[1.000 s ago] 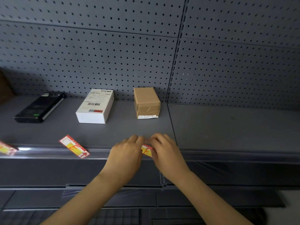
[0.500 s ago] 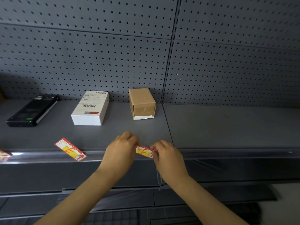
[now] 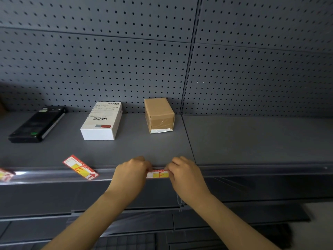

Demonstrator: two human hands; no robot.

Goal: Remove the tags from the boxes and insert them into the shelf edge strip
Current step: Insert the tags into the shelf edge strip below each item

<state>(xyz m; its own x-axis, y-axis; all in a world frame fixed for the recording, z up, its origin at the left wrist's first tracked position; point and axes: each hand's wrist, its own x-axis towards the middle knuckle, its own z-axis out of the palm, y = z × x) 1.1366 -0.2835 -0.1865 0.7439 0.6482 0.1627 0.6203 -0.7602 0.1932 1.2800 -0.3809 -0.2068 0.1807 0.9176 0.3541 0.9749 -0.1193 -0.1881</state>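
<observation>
From the head view, both hands are reaching to the front edge of a grey shelf (image 3: pixel 137 148). The left hand (image 3: pixel 130 175) is curling its fingers round the left end of a red and yellow tag (image 3: pixel 158 174), and the right hand (image 3: pixel 186 175) is pinching the right end with curled fingers, so each hand is gripping one end. The tag is lying level along the clear shelf edge strip (image 3: pixel 252 170), right at its lip; whether it is sitting inside the strip cannot be told, since the hands are covering its ends.

To the left, a second tag (image 3: pixel 80 167) is lying tilted across the same strip, one corner hanging over the edge with a red arrow showing. A third tag (image 3: pixel 4 175) is peeking in at the far left border, partly cut off.

Farther back on the shelf, a white box (image 3: pixel 101 121) with barcode labels is lying flat, and a brown cardboard box (image 3: pixel 159 115) is standing to its right, well apart from it. A black device (image 3: pixel 37 124) is lying at the left. A dark perforated back panel (image 3: pixel 108 60) is rising behind them all
</observation>
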